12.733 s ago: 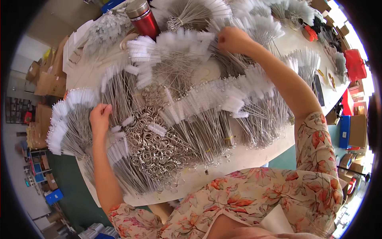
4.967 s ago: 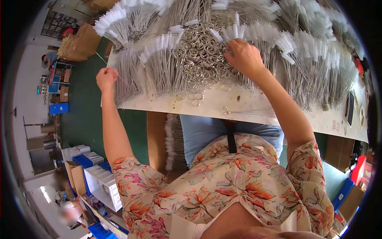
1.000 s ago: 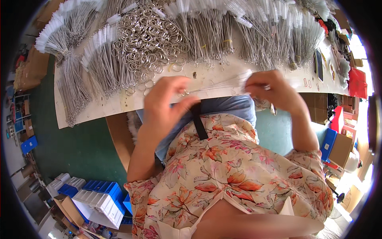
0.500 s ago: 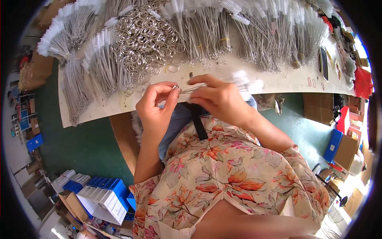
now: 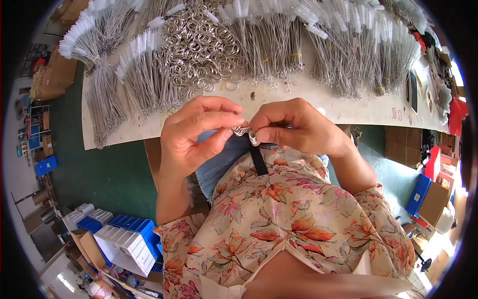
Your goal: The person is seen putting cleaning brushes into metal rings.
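My right hand (image 5: 301,127) is closed, thumb and forefinger pinching a shiny split ring (image 5: 254,139) just below the table's near edge. Beside it, several small wire loops (image 5: 240,131) stick out toward my left hand; they look like the looped ends of wire-handled brushes, whose heads are hidden. My left hand (image 5: 196,130) is at these loops with forefinger stretched out and thumb apart. Its fingertips are close to the loops, perhaps touching. On the table beyond lie a heap of split rings (image 5: 196,47) and bundles of wire brushes (image 5: 266,42) with white bristles.
The pale table (image 5: 328,110) ends just beyond my hands. More brush bundles (image 5: 107,112) lie at its left and right. A dark phone (image 5: 413,92) lies at the right. Blue and white bins (image 5: 127,244) stand on the floor lower left, cardboard boxes (image 5: 406,147) at the right.
My right hand has turned inward and now pinches the ring; the white brush heads that stuck out past it are out of sight. My left hand has let go of the ring and opened.
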